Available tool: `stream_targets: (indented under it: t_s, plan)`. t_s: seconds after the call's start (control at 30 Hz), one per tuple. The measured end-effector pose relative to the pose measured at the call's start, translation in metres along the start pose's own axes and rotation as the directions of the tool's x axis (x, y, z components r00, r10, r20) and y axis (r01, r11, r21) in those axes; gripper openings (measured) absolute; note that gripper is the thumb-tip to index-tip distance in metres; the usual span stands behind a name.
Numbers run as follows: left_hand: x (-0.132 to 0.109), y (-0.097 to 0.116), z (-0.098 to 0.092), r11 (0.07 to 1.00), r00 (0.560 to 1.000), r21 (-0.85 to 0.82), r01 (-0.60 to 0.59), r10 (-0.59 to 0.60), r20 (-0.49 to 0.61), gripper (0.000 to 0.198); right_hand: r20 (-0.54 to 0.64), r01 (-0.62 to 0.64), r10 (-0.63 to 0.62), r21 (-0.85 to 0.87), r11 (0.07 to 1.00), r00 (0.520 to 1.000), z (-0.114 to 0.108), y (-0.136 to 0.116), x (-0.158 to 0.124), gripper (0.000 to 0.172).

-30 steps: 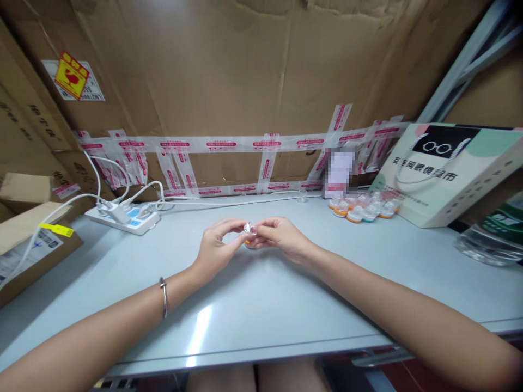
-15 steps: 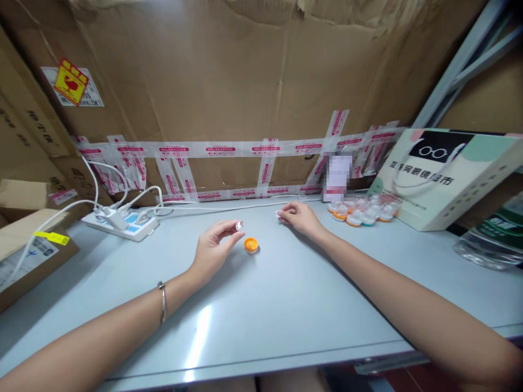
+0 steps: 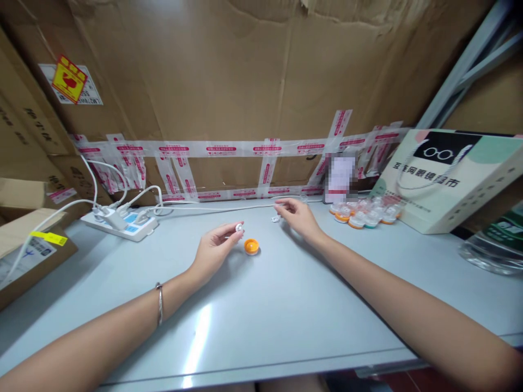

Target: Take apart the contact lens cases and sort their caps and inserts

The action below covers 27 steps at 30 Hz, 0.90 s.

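Note:
My left hand (image 3: 216,247) pinches a small white round piece (image 3: 239,227) between thumb and fingertips, just above the table. Close to those fingertips, on the right, stands a small round orange container (image 3: 251,246), its hollow inside facing up. My right hand (image 3: 297,218) hovers farther back, fingers parted and holding nothing. Under its fingertips a small flat white piece with dark marks (image 3: 275,219) lies on the table; it looks like paper or plastic, but I cannot tell which. Beyond this hand sit several small containers (image 3: 370,212) with clear domed tops and orange or teal bases.
A power strip (image 3: 122,222) with plugged-in white cables lies at the back left, beside an opened cardboard box (image 3: 61,256). At the back right are a blurred phone (image 3: 341,177), a paper bag (image 3: 433,179) and a clear bottle (image 3: 498,245). A large carton (image 3: 229,76) walls off the back.
My right hand has let go of the flat white piece, which now lies on the table, and its fingers have lifted slightly. My left hand still holds its white piece.

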<state>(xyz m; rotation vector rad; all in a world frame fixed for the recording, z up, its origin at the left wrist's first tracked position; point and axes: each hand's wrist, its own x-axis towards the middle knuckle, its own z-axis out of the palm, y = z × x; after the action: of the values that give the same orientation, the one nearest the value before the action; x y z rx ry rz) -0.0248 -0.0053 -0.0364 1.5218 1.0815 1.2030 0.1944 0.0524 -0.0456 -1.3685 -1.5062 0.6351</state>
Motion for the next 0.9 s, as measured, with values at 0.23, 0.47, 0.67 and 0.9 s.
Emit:
stream_targets:
  t_s: [0.23, 0.47, 0.67, 0.9]
  plan:
    - [-0.006, 0.001, 0.001, 0.999, 0.989, 0.002, -0.037, 0.036, 0.143, 0.031, 0.387, -0.165, -0.002, 0.397, 0.903, 0.922, 0.021, -0.044, -0.052, 0.03]
    - [-0.005, 0.003, -0.003, 0.912, 0.962, 0.308, -0.272, 0.256, 0.089, 0.012, 0.466, -0.317, 0.076, 0.465, 0.826, 0.881, 0.029, -0.051, -0.064, 0.029]
    - [-0.007, 0.002, -0.004, 0.737, 0.861, 0.453, -0.501, 0.478, 0.175, 0.021, 0.44, -0.463, 0.226, 0.562, 0.685, 0.869, 0.035, -0.055, -0.068, 0.034]
    - [-0.004, -0.005, -0.007, 0.484, 0.721, 0.591, -0.646, 0.64, 0.264, 0.019, 0.444, -0.461, 0.228, 0.54, 0.704, 0.867, 0.034, -0.056, -0.071, 0.035]
